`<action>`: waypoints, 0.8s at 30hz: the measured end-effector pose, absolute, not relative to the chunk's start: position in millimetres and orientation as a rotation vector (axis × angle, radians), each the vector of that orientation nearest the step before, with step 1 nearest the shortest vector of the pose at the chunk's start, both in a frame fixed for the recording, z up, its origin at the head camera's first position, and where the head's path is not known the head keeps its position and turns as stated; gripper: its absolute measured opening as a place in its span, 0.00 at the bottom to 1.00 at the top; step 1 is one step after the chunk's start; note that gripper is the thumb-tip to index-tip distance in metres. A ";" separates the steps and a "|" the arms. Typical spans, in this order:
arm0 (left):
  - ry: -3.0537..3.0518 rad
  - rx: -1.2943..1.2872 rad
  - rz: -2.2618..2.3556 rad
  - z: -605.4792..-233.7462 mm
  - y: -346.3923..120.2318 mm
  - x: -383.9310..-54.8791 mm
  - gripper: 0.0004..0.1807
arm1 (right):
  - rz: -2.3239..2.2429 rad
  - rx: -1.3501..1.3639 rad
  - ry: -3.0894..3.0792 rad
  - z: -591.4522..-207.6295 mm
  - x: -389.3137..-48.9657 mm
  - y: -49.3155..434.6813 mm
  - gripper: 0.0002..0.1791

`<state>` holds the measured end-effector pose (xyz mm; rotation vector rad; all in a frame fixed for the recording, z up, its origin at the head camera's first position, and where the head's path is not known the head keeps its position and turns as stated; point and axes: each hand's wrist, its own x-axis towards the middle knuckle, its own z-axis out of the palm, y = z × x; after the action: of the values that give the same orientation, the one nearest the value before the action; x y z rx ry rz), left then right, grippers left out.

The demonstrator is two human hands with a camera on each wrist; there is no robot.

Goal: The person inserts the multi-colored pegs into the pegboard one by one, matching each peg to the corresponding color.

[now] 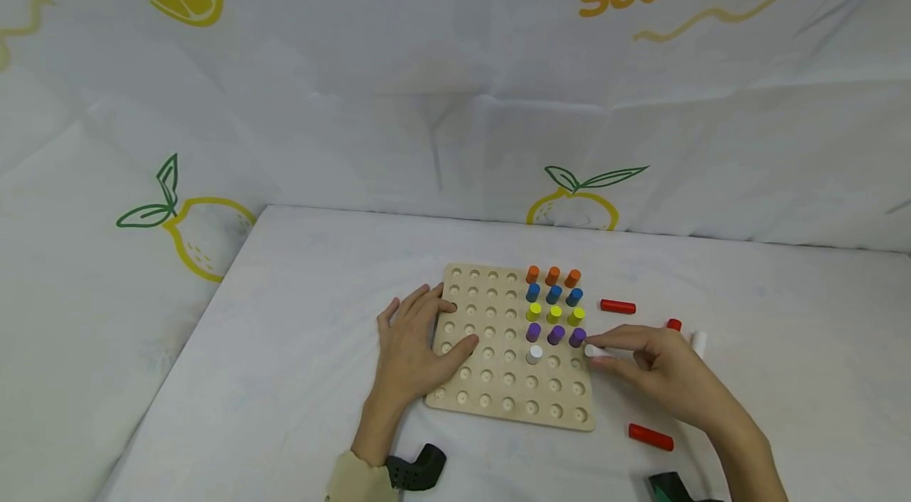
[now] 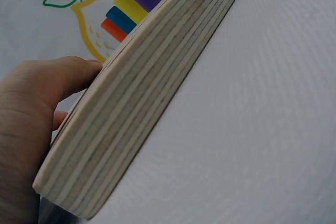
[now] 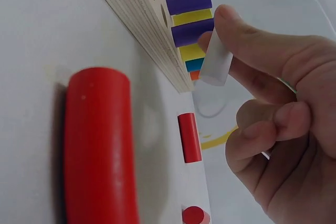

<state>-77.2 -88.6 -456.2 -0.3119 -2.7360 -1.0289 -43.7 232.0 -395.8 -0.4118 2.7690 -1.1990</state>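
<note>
A wooden pegboard (image 1: 498, 383) with rows of round holes lies on the white table. Three-peg rows of orange, blue, yellow and purple pegs (image 1: 556, 335) stand in its right part, with one white peg (image 1: 534, 354) below the purple row. My left hand (image 1: 416, 352) rests on the board's left edge, fingers spread and thumb over the top face; in the left wrist view its thumb (image 2: 68, 74) lies at the layered edge. Between thumb and fingertips, my right hand (image 1: 662, 371) pinches another white peg (image 3: 217, 61), tilted, by the board's right edge near the purple row.
Loose red pegs lie right of the board: one behind (image 1: 618, 306), one in front (image 1: 651, 437), and one red peg (image 1: 674, 324) near my right hand. A loose white peg (image 1: 700, 343) lies beside it. A lemon-printed white cloth (image 1: 427, 130) hangs behind the table.
</note>
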 end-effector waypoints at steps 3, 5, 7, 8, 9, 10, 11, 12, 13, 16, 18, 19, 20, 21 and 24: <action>-2.742 -0.311 -1.032 -455.8 -88.5 -77.2 0.23 | -1.229 -0.435 2.751 -394.7 -42.3 231.7 0.13; -2.738 -0.312 -1.031 -455.7 -88.2 -77.2 0.23 | -1.253 -0.445 2.735 -394.2 -41.5 230.6 0.13; -2.730 -0.313 -1.031 -455.7 -88.0 -77.1 0.23 | -1.277 -0.455 2.719 -393.9 -40.9 228.8 0.13; -2.726 -0.313 -1.031 -455.5 -87.8 -77.0 0.23 | -1.288 -0.459 2.712 -393.7 -40.7 227.6 0.13; -2.724 -0.312 -1.032 -455.2 -87.8 -76.8 0.23 | -1.298 -0.462 2.708 -393.7 -40.5 226.3 0.12; -2.724 -0.310 -1.036 -455.0 -87.7 -76.7 0.23 | -1.310 -0.462 2.704 -393.7 -40.4 224.9 0.12; -2.724 -0.308 -1.040 -454.9 -87.8 -76.6 0.23 | -1.318 -0.462 2.702 -393.7 -40.2 223.5 0.12; -2.725 -0.307 -1.040 -454.7 -87.8 -76.6 0.23 | -1.325 -0.459 2.702 -393.7 -40.1 222.1 0.12; -2.725 -0.307 -1.039 -454.7 -87.9 -76.6 0.23 | -1.330 -0.455 2.704 -393.8 -40.0 220.7 0.12; -2.727 -0.307 -1.039 -454.4 -88.0 -76.5 0.23 | -1.357 -0.440 2.694 -394.0 -39.6 216.5 0.12; -2.727 -0.308 -1.041 -454.2 -88.1 -76.5 0.23 | -1.384 -0.445 2.681 -394.4 -39.5 213.7 0.12; -2.726 -0.308 -1.041 -454.2 -88.1 -76.5 0.23 | -1.403 -0.452 2.671 -394.6 -39.5 212.4 0.12; -2.726 -0.309 -1.041 -454.0 -88.0 -76.6 0.23 | -1.424 -0.465 2.658 -395.0 -39.5 211.2 0.12; -2.726 -0.310 -1.041 -453.8 -87.9 -76.6 0.23 | -1.442 -0.483 2.648 -395.4 -39.4 209.9 0.12; -2.722 -0.311 -1.040 -454.4 -87.8 -77.0 0.23 | -1.483 -0.548 2.639 -397.2 -39.8 206.0 0.12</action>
<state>-77.0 -87.8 -454.4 -0.3115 -2.7222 -1.0395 -39.8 206.0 -397.2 -0.5476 2.6389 -1.4829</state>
